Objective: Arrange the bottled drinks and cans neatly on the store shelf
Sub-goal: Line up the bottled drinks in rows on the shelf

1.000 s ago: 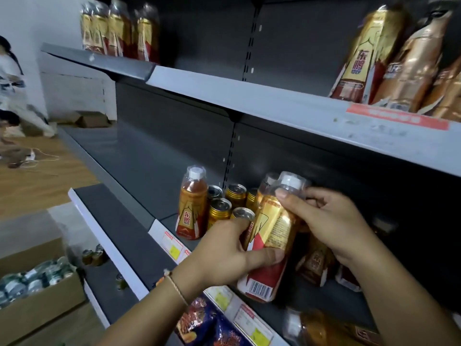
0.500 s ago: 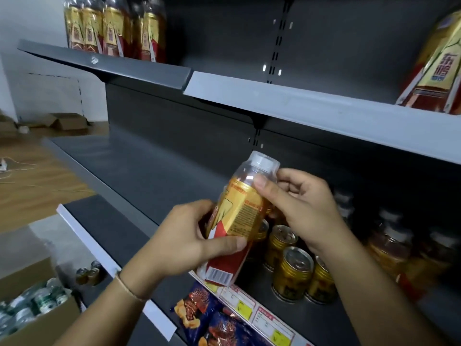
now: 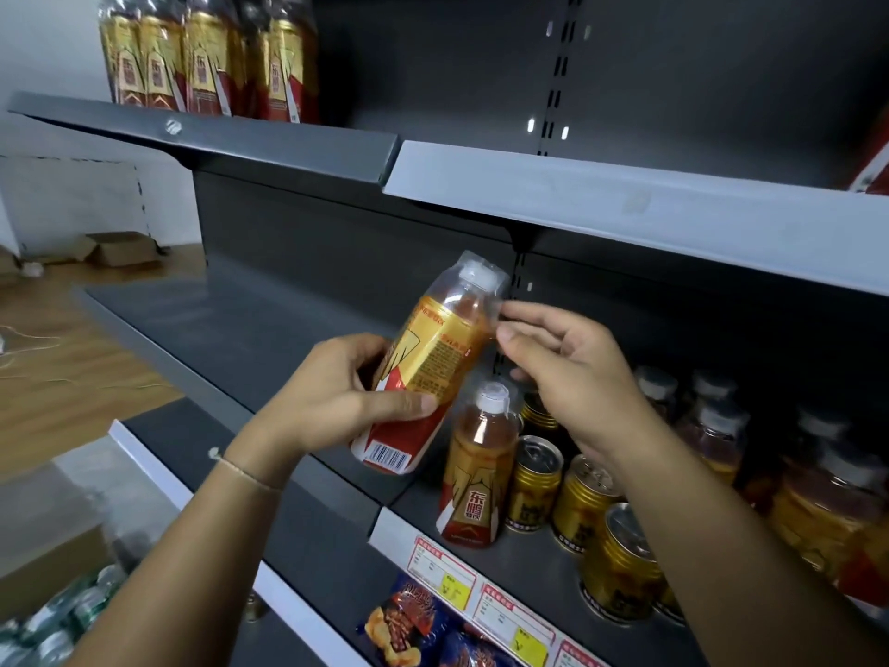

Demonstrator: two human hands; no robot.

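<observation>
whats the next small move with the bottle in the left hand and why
Probably tip the held bottle upright and set it beside the standing bottle at the shelf front. The left hand grips it tilted above the shelf, and the right hand is only at its neck.

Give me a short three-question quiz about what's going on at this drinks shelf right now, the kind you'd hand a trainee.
1. True or false: the left hand grips the tilted bottle around its label.
2. Which stands closest beneath the tilted bottle? A) an upright bottle B) a snack bag C) a cardboard box
3. Fill in: the right hand has its fingertips at the clear ____ around the tilted bottle's neck.

Key
1. True.
2. A; it stands on the shelf beside the gold cans.
3. Wrap; whether the fingertips pinch it or only touch it cannot be told.
</observation>
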